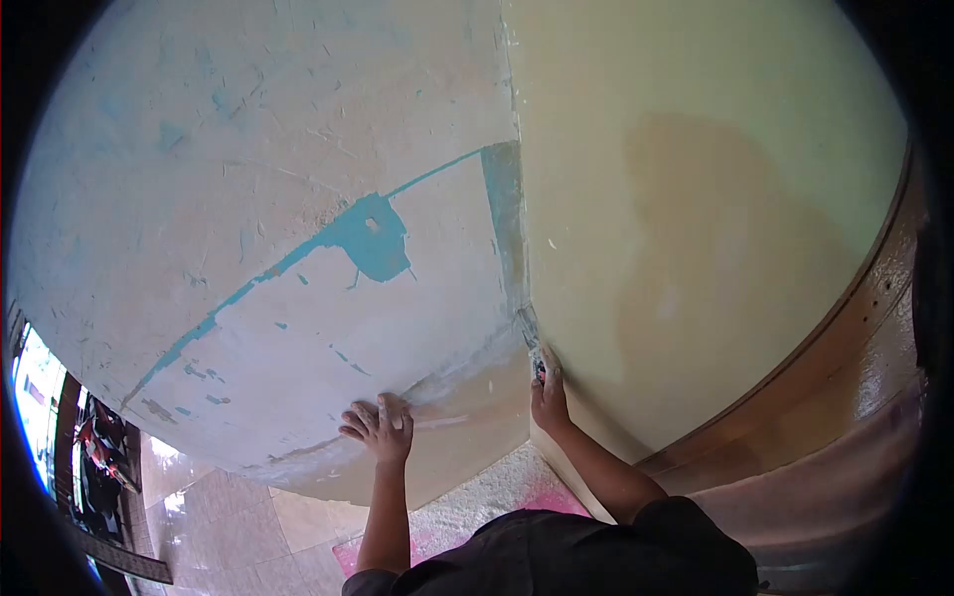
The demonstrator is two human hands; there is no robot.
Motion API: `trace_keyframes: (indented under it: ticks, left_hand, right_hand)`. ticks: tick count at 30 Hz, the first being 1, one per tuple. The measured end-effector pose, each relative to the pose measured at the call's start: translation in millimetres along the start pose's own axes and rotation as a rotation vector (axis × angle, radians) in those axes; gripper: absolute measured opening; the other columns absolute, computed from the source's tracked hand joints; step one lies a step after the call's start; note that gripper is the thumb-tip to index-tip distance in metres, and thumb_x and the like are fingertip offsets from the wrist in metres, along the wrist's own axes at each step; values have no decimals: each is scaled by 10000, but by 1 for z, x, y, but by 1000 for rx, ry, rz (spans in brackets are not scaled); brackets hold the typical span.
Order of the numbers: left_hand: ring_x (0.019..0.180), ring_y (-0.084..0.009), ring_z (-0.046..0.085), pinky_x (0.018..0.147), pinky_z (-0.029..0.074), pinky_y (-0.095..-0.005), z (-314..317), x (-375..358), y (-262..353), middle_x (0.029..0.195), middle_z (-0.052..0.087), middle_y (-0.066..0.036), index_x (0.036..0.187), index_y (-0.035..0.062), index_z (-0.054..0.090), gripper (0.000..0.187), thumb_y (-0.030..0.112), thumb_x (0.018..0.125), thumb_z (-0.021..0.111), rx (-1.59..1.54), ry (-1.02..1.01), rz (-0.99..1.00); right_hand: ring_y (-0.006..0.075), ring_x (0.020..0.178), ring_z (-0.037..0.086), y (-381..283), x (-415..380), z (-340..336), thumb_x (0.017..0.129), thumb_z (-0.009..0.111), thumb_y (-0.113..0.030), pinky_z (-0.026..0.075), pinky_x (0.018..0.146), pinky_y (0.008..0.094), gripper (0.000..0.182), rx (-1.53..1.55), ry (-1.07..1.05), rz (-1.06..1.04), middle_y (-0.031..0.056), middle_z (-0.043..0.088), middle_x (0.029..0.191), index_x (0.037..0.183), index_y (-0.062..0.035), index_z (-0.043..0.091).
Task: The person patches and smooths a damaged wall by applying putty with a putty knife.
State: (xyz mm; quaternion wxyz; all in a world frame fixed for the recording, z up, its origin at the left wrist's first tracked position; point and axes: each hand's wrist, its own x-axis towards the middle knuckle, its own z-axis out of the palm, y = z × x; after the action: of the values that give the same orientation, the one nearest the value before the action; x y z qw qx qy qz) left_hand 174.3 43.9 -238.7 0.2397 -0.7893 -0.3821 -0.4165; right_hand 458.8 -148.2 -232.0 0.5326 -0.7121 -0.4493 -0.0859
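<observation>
My right hand [549,389] is wrapped round a scraper [528,323], its blade up against the corner where two walls meet. Most of the handle is hidden by my fingers. My left hand [379,427] rests on the left wall with its fingers spread, holding nothing. That wall [437,343] is whitish and scuffed, with turquoise patches [378,243] showing through and a rough grey band near my left hand. A greenish-grey strip [505,219] runs down beside the corner. White dust coats my fingers.
The right wall [596,199] is smooth pale yellow and carries a shadow. Below the corner lies a pink sheet [547,499] covered in white flakes. Floor tiles [234,517] extend left toward parked motorbikes [104,452]. A brown curved surface [785,397] stands at the right.
</observation>
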Motion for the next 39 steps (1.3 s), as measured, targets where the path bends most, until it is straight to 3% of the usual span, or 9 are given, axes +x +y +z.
trace_keyframes:
  ticks: [9,14,16,20,22,27,29,34,39]
  left_hand:
    - [1424,-502,-99,1034,-151,-696,-67,118,31,1574,97,-231,1463,213,386,732,463,816,621,-55,3,-70]
    - [1456,-429,49,1091,-92,-647,-114,199,11,1552,259,-167,1386,222,509,604,402,818,606,34,119,-16]
    - [1457,-416,73,1106,-75,-629,-110,196,0,1552,267,-152,1379,224,518,588,404,824,589,54,164,29]
    - [1456,-395,122,1136,-40,-587,-93,176,-12,1551,276,-136,1369,222,532,553,451,868,494,152,262,82]
    - [1455,-394,126,1137,-39,-588,-87,169,-16,1553,273,-134,1371,223,530,547,462,882,469,154,277,73]
    - [1455,-387,137,1144,-23,-576,-84,166,-17,1545,294,-128,1384,230,513,533,465,912,433,157,326,79]
    - [1454,-387,144,1145,-20,-576,-83,166,-17,1541,301,-129,1384,231,513,534,468,913,430,158,331,79]
    - [1450,-385,163,1148,-11,-570,-84,166,-17,1537,311,-129,1387,236,509,531,467,916,424,142,337,83]
    - [1450,-383,164,1150,-11,-562,-80,166,-17,1539,307,-128,1389,243,507,529,464,917,420,158,356,82]
  right_hand:
    - [369,1261,435,-70,88,-31,909,490,-54,408,1007,410,564,187,89,-132,247,394,1411,1437,9,303]
    - [282,1011,562,-106,106,-49,935,496,-106,467,843,355,477,291,9,-17,212,538,1212,1391,-1,405]
    - [260,866,557,-113,104,-51,940,501,-122,464,773,357,449,234,109,-197,174,567,1054,1370,-6,444]
    - [223,773,546,-113,102,-51,938,506,-119,468,717,340,452,313,58,-91,151,578,969,1371,-6,444]
    - [92,629,446,-116,112,-56,951,469,-90,411,599,241,417,324,112,-140,46,543,822,1356,7,459]
    - [116,650,479,-142,136,-75,957,454,-93,433,627,264,417,388,104,-214,64,560,842,1363,1,462]
    - [198,687,543,-149,136,-75,931,492,-83,465,672,316,414,337,131,-292,138,626,934,1339,-14,498]
    - [318,805,609,-75,84,-23,964,466,-153,474,740,421,522,399,-28,-27,175,601,938,1437,-23,290]
    - [264,697,596,-12,20,5,989,454,-272,470,647,380,394,236,36,107,146,599,836,1268,6,452]
